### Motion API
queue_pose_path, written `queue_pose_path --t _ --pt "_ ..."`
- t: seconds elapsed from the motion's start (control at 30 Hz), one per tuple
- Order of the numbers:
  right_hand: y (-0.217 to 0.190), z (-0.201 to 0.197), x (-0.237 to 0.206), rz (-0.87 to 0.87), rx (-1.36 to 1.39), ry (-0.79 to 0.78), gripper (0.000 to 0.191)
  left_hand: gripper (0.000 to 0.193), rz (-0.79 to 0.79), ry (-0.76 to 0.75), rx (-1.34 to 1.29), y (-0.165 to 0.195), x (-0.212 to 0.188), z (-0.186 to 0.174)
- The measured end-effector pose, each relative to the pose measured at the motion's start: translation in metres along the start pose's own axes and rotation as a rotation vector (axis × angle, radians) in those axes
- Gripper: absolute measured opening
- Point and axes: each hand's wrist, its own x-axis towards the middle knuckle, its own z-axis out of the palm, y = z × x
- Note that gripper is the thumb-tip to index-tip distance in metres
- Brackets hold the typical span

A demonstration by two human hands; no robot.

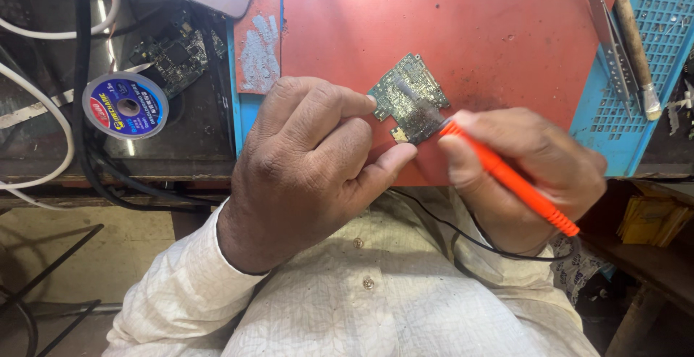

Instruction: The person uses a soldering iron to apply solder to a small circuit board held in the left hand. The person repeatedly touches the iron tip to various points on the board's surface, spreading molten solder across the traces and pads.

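The person sits at a bench and works over a red mat [491, 32] that lies on a blue perforated tray [650, 53]. The left hand [311, 162] holds a small green circuit board [408, 97] near the front edge of the mat. Its forefinger presses on the left side of the board and its thumb comes up from below, so the fingers are closed on the board and keep it in place.

The right hand [528, 176] is wrapped around an orange soldering iron [510, 180], in the way one holds a pen. The grey metal tip points up and to the left and lies across the surface of the board; whether it touches one exact spot I cannot tell, because the tip is a little blurred. A thin black cable [463, 238] goes from the back end of the iron and passes over the person's white patterned shirt [361, 299].

At the right on the blue tray lie metal tweezers [607, 39] and, just beside them, a brush with wooden handle [636, 46]. At the left, well apart from the hands, a round spool with blue label [125, 105] rests on a dark surface, near a second circuit board [173, 57] and some white cables [43, 147].
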Motion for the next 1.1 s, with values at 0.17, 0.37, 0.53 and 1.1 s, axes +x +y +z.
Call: queue_pose_path --t 0.17,0.37,0.53,1.1 --pt "0.004 -0.004 -0.008 -0.003 0.005 -0.055 0.020 0.031 -0.004 -0.005 -0.006 0.000 0.000 0.000" --pt "0.012 -0.001 -0.014 -0.015 0.046 -0.012 0.018 0.031 0.008 0.002 -0.005 0.000 0.000 -0.001" --pt "0.010 -0.001 -0.010 -0.012 0.051 -0.016 0.020 0.031 0.016 0.008 -0.002 -0.001 0.000 0.000" --pt "-0.002 0.004 -0.004 0.030 0.020 -0.007 0.021 0.031 -0.009 0.004 0.046 0.000 0.001 0.001"
